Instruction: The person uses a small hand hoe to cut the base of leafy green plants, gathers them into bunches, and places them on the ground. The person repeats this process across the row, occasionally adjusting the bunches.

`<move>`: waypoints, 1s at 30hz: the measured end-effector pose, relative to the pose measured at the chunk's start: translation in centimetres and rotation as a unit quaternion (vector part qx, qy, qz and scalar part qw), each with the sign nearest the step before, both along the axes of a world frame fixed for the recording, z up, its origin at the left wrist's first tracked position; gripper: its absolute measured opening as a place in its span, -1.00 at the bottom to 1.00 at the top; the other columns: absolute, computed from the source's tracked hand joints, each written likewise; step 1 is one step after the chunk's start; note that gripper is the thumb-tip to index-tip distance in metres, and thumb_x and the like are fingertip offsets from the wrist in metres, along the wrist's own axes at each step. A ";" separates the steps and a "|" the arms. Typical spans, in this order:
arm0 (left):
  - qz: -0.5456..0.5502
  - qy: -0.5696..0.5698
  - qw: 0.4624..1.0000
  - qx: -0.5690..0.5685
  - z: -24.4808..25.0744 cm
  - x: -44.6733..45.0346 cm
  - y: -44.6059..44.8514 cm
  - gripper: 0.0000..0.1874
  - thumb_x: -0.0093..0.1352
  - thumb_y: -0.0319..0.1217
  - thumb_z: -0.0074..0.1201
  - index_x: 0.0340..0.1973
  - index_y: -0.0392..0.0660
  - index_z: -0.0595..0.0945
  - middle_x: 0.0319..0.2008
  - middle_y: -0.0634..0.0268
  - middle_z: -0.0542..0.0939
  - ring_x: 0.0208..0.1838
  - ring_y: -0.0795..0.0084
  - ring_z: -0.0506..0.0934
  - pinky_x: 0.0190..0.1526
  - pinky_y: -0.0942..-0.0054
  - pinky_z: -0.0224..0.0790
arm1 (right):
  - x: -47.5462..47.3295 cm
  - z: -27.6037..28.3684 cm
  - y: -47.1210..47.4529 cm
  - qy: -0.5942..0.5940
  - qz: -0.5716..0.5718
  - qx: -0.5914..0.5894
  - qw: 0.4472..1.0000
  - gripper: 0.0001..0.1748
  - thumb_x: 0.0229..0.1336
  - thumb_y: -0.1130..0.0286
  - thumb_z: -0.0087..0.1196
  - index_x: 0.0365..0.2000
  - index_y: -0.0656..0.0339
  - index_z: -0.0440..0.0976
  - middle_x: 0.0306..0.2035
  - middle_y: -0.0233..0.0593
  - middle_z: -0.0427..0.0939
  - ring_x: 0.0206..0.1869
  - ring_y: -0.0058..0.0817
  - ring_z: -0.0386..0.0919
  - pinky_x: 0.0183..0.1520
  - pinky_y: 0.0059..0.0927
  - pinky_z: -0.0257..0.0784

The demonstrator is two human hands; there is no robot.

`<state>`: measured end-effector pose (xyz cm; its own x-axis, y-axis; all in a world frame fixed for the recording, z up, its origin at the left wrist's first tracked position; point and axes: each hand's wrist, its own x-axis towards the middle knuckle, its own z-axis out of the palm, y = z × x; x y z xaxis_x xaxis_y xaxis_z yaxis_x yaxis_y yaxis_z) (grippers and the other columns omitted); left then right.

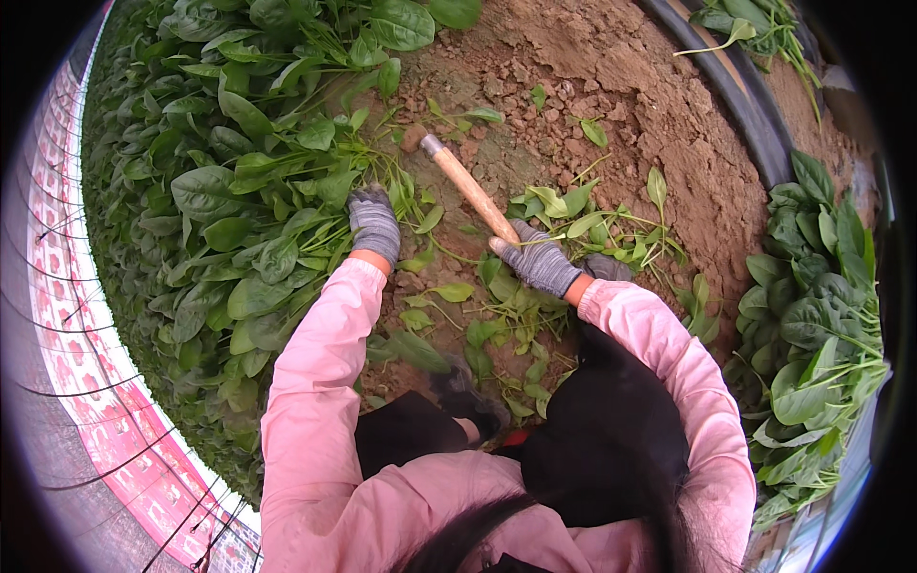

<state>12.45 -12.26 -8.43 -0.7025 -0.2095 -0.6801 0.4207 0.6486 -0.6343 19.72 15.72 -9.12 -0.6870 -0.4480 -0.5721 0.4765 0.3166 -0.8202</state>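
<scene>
My left hand [374,223], in a grey knit glove with a darkened fingertip area, is closed at the base of a clump of leafy green plants that look like spinach [283,236]. Its fingertips are partly hidden among the pale stems [372,166]. In the matching glove, my right hand [539,261] grips the lower end of a wooden-handled hand tool [473,190]. A metal ferrule tops the handle, and the tool's brownish head [413,137] meets the soil just right of the stems; its exact shape is unclear. Loose leaves [573,215] lie beside my right hand.
Dense standing greens fill the left side. Crumbly brown soil [630,114] stretches ahead, bordered by a black hose [745,93]. Picked spinach is piled [809,322] at the right, with another bunch [759,29] farther up. Scattered leaves [516,315] lie near my shoes [473,401].
</scene>
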 end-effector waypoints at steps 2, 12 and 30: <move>0.144 0.041 0.981 0.124 0.0 0.1 -0.6 -0.21 0.40 -0.24 -0.06 0.42 -0.37 0.06 0.35 -0.21 0.27 0.40 -0.14 0.24 0.39 -0.17 -0.09 | -0.6 -0.5 -1.2 -0.006 0.010 0.026 1.000 -0.35 0.24 -0.11 0.08 0.02 0.31 0.40 -0.39 -0.04 0.56 -0.32 -0.22 0.57 -0.21 -0.19 0.45; -0.036 0.064 0.997 0.040 -0.6 1.7 -1.3 -0.28 0.41 -0.30 -0.13 0.43 -0.33 0.09 0.30 -0.15 0.34 0.33 -0.13 0.29 0.33 -0.10 0.06 | -0.9 -3.7 -4.8 0.138 0.058 0.153 0.977 -0.52 0.22 0.08 0.14 -0.13 0.31 0.36 -0.48 0.14 0.56 -0.39 0.09 0.56 -0.30 -0.04 0.45; -0.099 0.069 0.990 0.077 0.3 0.8 -2.3 -0.31 0.39 -0.30 -0.08 0.39 -0.27 0.19 0.16 -0.03 0.48 0.19 0.03 0.42 0.12 0.00 0.26 | 2.2 -3.2 -0.3 0.103 0.118 0.203 0.967 -0.41 0.17 0.04 0.15 -0.02 0.35 0.37 -0.40 0.22 0.57 -0.28 0.14 0.56 -0.19 0.02 0.46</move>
